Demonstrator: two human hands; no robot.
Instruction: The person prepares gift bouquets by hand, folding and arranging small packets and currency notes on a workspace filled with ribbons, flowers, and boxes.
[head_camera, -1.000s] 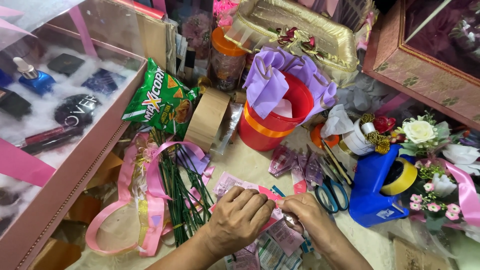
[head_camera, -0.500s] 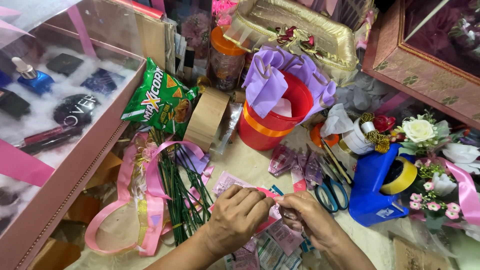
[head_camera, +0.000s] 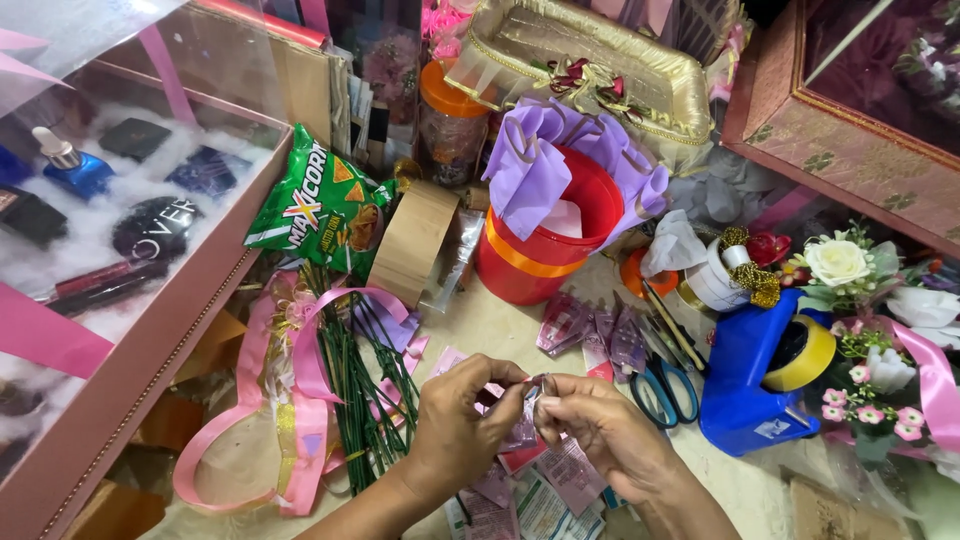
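From the head camera, the worktable (head_camera: 500, 325) was crowded on every side. A red bucket (head_camera: 540, 250) draped with purple ribbon (head_camera: 545, 160) stood at the middle, with a brown tape roll (head_camera: 412, 240) leaning just beside it and a green snack bag (head_camera: 315, 205) further left. A bundle of green floral wires (head_camera: 365, 385) lay inside a looped pink ribbon (head_camera: 265, 420) on the left of the hands. On the right, blue-handled scissors (head_camera: 665, 385) lay near a blue tape dispenser (head_camera: 760, 375) carrying a yellow-cored roll, and artificial flowers (head_camera: 850, 275) spread beyond it. A pink display box (head_camera: 150, 340) with a clear lid walled off the left edge, and a gold-trimmed tray (head_camera: 590, 65) rose behind the bucket.

The left hand (head_camera: 460, 430) and the right hand (head_camera: 600, 430) met low at the centre, fingertips touching. Both were pinched narrowly on a small folded purple piece (head_camera: 525, 425), apparently thin wrapper or ribbon, held just above the table between the two hands; its exact make could not be told. More folded purple and pink pieces (head_camera: 595, 330) lay flat just ahead of the fingers and under the wrists.

Bare tabletop showed only in a narrow patch between the hands and the bucket; the wires crowded the left hand closely, the scissors sat near the right.
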